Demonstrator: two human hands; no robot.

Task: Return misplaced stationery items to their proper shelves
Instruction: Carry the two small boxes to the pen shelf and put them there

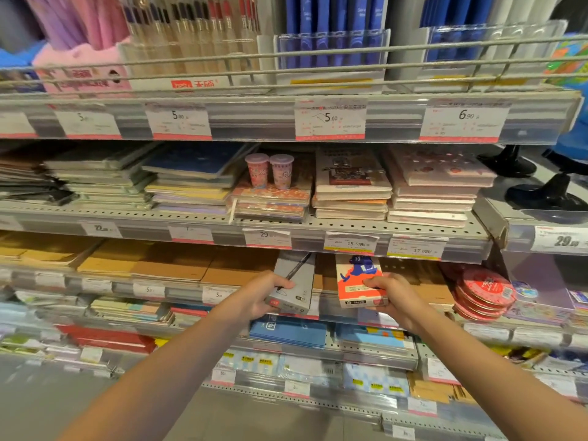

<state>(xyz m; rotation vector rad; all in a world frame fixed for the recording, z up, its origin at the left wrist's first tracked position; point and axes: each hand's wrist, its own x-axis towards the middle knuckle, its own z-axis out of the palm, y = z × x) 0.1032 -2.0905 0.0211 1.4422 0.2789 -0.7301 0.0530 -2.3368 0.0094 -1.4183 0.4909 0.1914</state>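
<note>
Two boxed items are held out at a stationery aisle, one in each hand, in front of the shelf of brown kraft notebooks (178,265). A grey pen box (294,283) printed with a black pen is gripped at its near end by the left hand (254,297), thumb on top; an orange-and-white box (361,281) bearing a blue animal figure is pinched at its near right corner by the right hand (394,297). Neither box appears matched by the flat notebooks directly behind, so both are judged to be the misplaced goods. Before either is set down, its label would best be checked against the price tags (351,243) on the shelf edges, and each box kept level so that nothing slides from the grip. Further back, two pink lidded cups (269,170) are seen standing on a notebook stack (272,198) and may also be out of place. On the top shelf, upright pen packs (191,36) are seen, a likely home for the pen box, though blur leaves this uncertain.
</note>
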